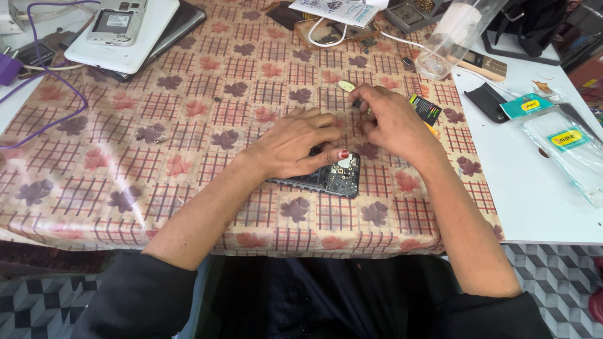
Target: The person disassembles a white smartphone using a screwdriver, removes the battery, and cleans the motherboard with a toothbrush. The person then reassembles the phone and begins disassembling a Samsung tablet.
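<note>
Left hand (295,145) pins the opened phone (336,177) flat on the counter (188,125); right hand (392,122) pinches a small part. Advisable: steady, light pressure.

Glossy plastic tablecloth (188,125); opened phone (336,179), bare matt circuitry.

the left hand (295,145) covers most of the opened phone (336,177), so only its circuit-board end shows. the right hand (392,122) hides whatever small part its fingertips pinch; it is too small to tell. the clear plastic sleeve (568,147) and the purple cable (44,75) are cut off by the frame's edges.
</note>
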